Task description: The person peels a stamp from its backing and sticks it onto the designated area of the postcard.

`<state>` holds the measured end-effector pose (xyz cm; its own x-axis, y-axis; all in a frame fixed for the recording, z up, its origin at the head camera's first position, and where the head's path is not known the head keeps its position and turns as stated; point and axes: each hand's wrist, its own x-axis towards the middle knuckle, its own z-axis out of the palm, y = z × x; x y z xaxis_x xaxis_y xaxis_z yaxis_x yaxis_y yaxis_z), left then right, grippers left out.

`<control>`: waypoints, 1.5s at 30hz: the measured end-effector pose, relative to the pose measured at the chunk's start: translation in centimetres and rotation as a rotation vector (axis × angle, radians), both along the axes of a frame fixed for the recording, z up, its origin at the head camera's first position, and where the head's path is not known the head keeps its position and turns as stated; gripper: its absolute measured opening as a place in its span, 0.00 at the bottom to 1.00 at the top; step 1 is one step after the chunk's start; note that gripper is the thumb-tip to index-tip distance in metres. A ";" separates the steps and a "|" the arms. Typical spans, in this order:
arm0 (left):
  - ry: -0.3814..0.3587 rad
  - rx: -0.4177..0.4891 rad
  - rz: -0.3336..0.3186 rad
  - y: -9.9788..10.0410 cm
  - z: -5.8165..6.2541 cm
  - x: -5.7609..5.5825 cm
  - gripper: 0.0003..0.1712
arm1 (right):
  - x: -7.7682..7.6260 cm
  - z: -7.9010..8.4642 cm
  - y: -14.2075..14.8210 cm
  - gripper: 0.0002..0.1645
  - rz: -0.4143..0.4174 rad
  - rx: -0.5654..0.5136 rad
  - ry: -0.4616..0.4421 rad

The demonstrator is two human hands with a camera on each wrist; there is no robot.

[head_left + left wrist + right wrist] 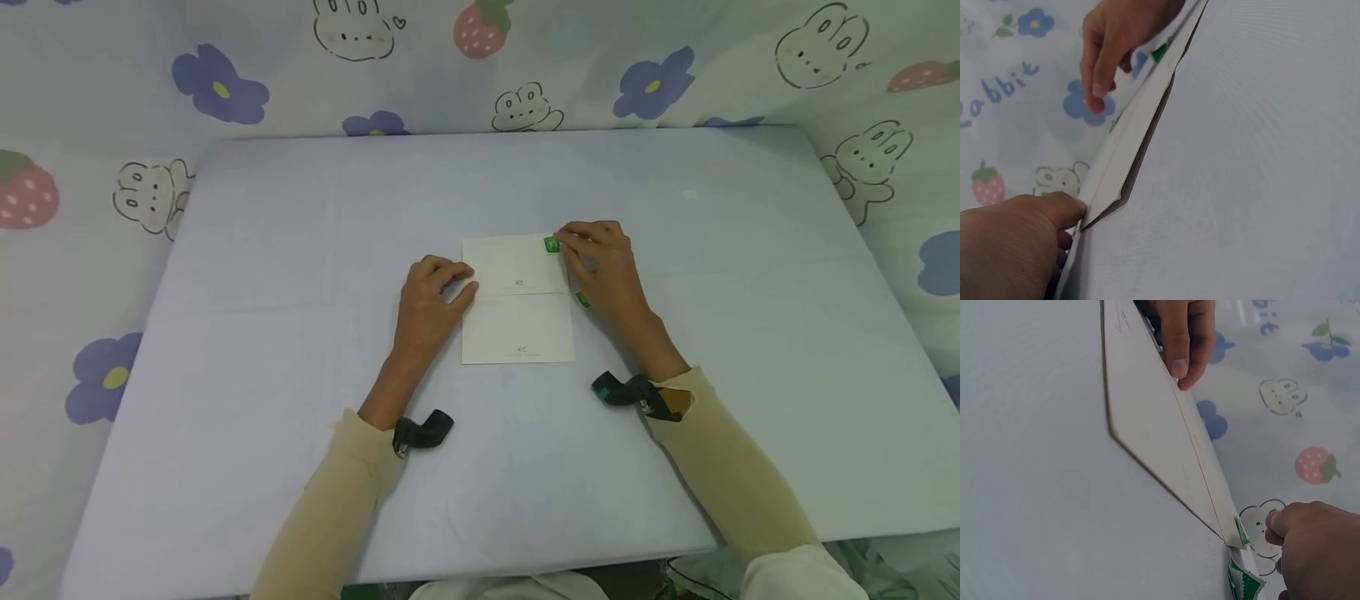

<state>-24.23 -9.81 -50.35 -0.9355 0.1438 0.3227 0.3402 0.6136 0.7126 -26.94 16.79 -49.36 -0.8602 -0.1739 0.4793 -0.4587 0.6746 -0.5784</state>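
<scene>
Two white cards point(517, 329), one above the other, lie in front of me, each with a small printed mark near its bottom edge. A green stamp point(552, 245) sits at the top right corner of the upper card. A second green stamp point(582, 299) lies just right of the cards, partly covered by my right hand. My left hand point(431, 300) rests its thumb and fingertips at the cards' left edge. My right hand point(603, 267) has its bent fingertips close over the corner stamp; both wrist views show a small gap there.
A white cloth covers the table point(262, 400). Behind it and at the sides hangs a curtain point(577, 50) printed with rabbits, flowers and strawberries. A black camera mount point(423, 429) is worn on the left wrist and another point(615, 389) on the right.
</scene>
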 end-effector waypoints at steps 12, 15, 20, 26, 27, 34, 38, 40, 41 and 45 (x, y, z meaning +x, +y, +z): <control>0.007 -0.005 -0.004 0.1 0.3 0.1 0.11 | -0.1 -0.6 0.2 0.14 0.032 0.082 -0.094; -0.005 -0.011 0.001 0.1 0.2 0.1 0.11 | 0.0 -0.6 0.2 0.14 0.034 0.098 -0.107; -0.016 -0.017 0.012 0.1 0.2 0.1 0.11 | 0.1 -0.3 0.2 0.14 0.009 0.082 -0.132; -0.015 0.000 0.019 -0.1 0.2 0.2 0.10 | 0.5 0.1 0.2 0.13 -0.044 0.021 -0.171; -0.016 0.005 0.018 -0.1 0.2 0.3 0.10 | 0.6 0.1 0.3 0.12 -0.053 0.015 -0.172; -0.032 0.024 0.010 -0.1 0.1 0.6 0.11 | 2.0 0.1 1.1 0.09 -0.119 -0.019 -0.189; -0.051 0.038 0.006 -0.2 0.0 0.8 0.10 | 3.2 0.2 2.0 0.07 -0.132 -0.062 -0.195; -0.048 0.049 0.001 -0.2 0.0 0.8 0.10 | 3.7 0.3 2.6 0.06 -0.129 -0.075 -0.183; -0.042 0.057 -0.002 -0.2 0.1 0.7 0.10 | 3.9 0.4 2.8 0.06 -0.127 -0.075 -0.177; -0.020 0.078 -0.011 -0.3 0.4 0.5 0.10 | 4.6 0.6 3.5 0.04 -0.118 -0.064 -0.166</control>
<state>-23.77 -10.13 -50.00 -0.9405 0.1290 0.3144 0.3315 0.5519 0.7652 -22.33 20.27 -48.72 -0.9409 -0.0406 0.3364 -0.2734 0.6773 -0.6830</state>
